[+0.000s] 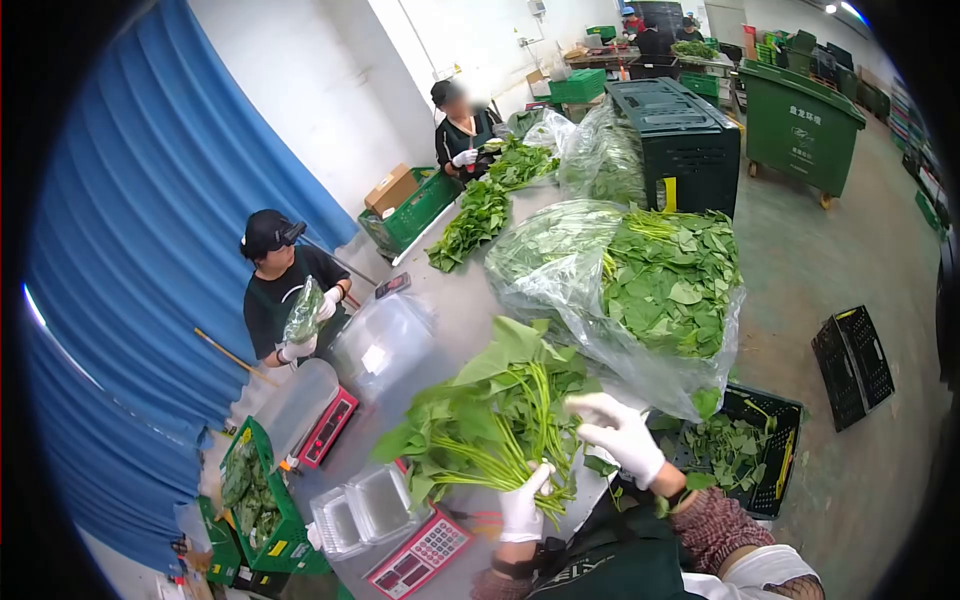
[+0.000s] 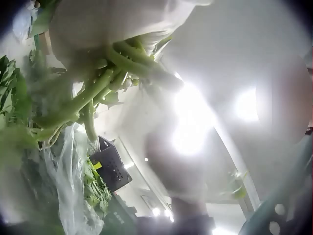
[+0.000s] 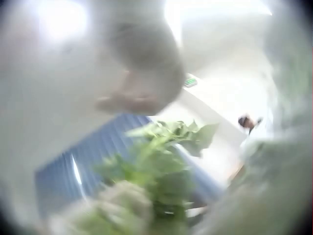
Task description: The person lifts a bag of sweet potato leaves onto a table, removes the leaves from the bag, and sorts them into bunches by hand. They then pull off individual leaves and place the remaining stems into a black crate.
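My white-gloved left hand (image 1: 524,508) grips a large bunch of leafy greens (image 1: 490,420) by the stems. The leaves fan out to the far left above the table, and cut stem ends stick out below the fist. In the left wrist view, thick green stems (image 2: 98,93) poke out under the glove. Just right of the bunch, my gloved right hand (image 1: 618,435) is raised, fingers loosely bent and apart from the stems, with nothing seen between them. It is blurred in the right wrist view, above the leaves. A small green scrap (image 2: 238,191) shows beyond it in the left wrist view.
A plastic bag of greens (image 1: 670,280) lies beyond the bunch; a black crate (image 1: 790,455) with loose leaves stands right. A red-and-white scale (image 1: 420,553) and clear plastic boxes (image 1: 350,515) are at left. Across the table, a person (image 1: 290,300) holds bagged greens.
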Demonstrator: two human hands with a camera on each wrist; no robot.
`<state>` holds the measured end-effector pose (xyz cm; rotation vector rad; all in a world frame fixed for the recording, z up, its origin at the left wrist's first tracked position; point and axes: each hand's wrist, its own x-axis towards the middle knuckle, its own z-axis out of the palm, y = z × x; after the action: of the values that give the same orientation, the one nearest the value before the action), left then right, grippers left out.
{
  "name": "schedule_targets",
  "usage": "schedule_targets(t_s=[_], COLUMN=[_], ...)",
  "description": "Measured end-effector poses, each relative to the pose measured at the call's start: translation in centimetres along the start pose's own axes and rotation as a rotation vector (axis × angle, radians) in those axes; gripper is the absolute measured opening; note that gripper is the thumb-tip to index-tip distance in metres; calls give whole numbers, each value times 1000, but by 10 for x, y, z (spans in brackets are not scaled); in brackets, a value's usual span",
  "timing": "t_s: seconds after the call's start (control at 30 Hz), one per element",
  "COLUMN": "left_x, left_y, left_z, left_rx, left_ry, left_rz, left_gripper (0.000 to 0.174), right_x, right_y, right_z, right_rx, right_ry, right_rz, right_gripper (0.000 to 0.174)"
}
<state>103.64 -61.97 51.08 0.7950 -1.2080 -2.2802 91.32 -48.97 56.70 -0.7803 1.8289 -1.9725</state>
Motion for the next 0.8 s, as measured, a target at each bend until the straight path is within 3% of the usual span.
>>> schedule_targets(t_s=[0.03,0.13,0.23,0.3,0.4,0.47,0.63,0.7,0.73,0.77,0.8], left_x=[-1,-4,-5,-8,-10,-13,-17,-7,-2,3,4], left_y=[-2,0,1,2,7,11,12,17,17,18,20], left_z=[-1,-1,-9,-14,-10,-6,8,8,3,-1,-3], left_rx=[29,37,9,-59,-237,-206,-126,-264,-253,-243,-243], left_ry=[-37,-94,-156,-221,-143,-148,-100,-130,-131,-130,-130], left_rz=[-3,-32,-85,-174,-319,-322,-305,-332,-299,-262,-257], left_gripper=[11,13,12,11,16,17,16,15,14,14,14], right_x=[3,9,11,10,-1,-6,-22,-30,-33,-35,-31], right_y=[6,10,22,24,32,35,19,16,9,-8,12], right_z=[7,27,23,23,27,20,-7,-14,-24,-46,-56], right_rx=[2,371,300,288,237,-197,-400,-380,-203,119,533], right_ry=[6,-65,-160,-186,-130,-191,-357,-565,-617,-840,-886], right_rz=[-3,181,205,172,66,-322,-350,-315,-389,-18,-352], right_gripper=[31,31,21,13,10,10,11,12,12,18,21])
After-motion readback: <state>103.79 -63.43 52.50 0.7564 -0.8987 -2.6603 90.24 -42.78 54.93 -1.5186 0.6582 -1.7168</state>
